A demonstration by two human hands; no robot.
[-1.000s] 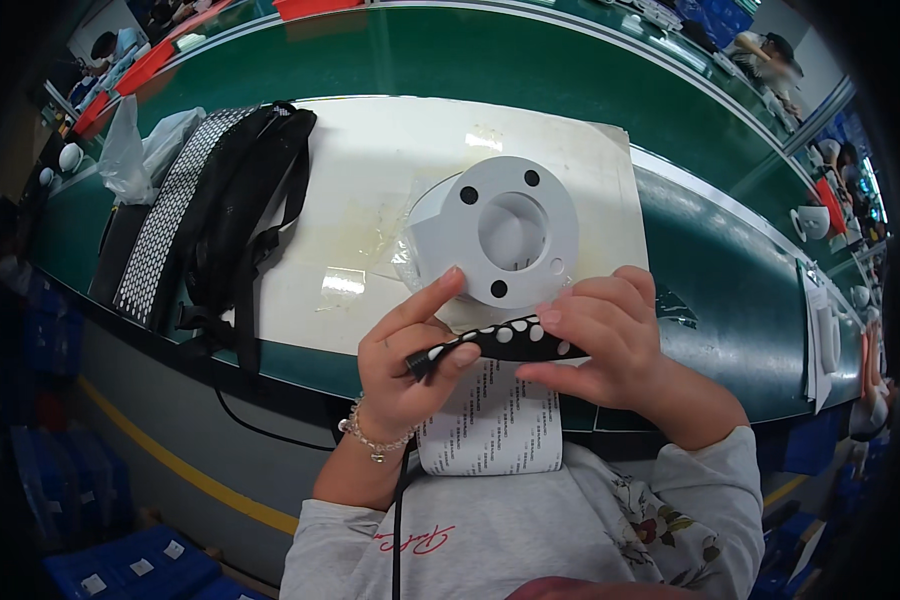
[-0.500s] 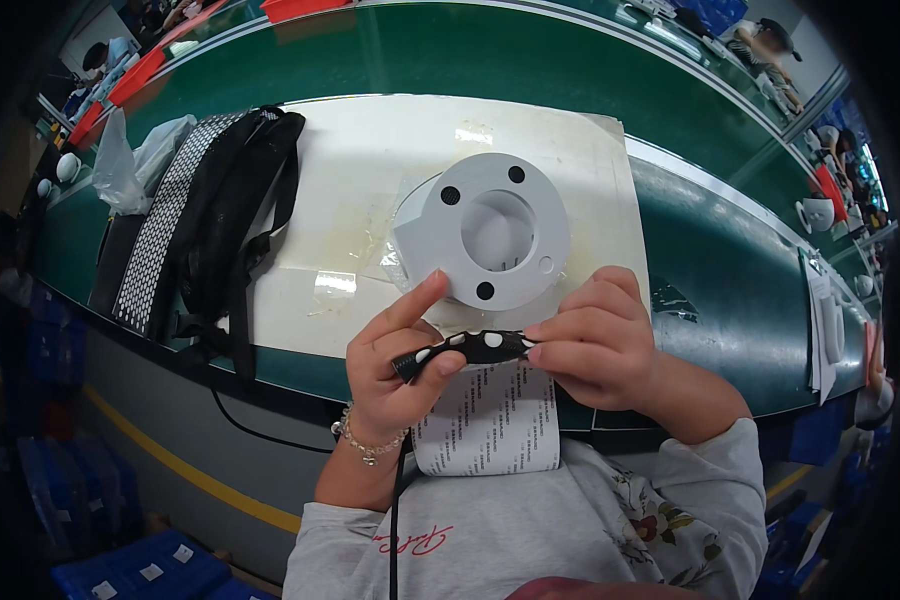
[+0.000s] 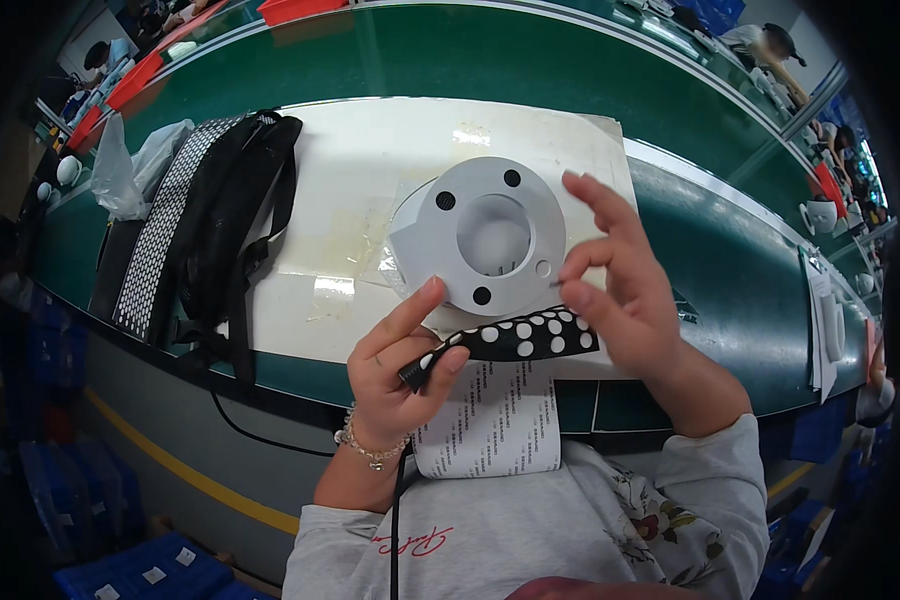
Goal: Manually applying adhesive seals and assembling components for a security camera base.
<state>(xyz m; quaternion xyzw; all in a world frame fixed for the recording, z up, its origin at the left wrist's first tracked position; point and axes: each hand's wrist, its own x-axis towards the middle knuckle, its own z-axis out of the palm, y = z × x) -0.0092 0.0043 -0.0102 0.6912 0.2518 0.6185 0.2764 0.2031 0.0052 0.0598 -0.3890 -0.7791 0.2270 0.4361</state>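
Note:
My left hand (image 3: 400,350) pinches one end of a black strip (image 3: 515,350) with round white spots, its index finger pointing up. The strip stretches right, its far end loose under my right hand (image 3: 625,285). My right thumb and a finger are closed on a small dark pad (image 3: 558,284), seen edge-on and hard to make out; another finger is raised. Beyond the strip lies a white ring-shaped housing (image 3: 450,245) with a large central opening. Three black round pads (image 3: 446,201) sit on its face. A pale round recess (image 3: 543,268) is beside my right fingertips.
The housing lies on a taped white board (image 3: 370,150) on a green table (image 3: 710,300). White printed backing paper (image 3: 490,430) hangs over the front edge. A black bag-like bundle (image 3: 225,220) and a clear plastic bag (image 3: 120,175) are at left. People work at the far bench.
My right hand has come off the strip and moved up and right toward the housing. The strip's right end now hangs free, showing more white spots. My left hand keeps its grip.

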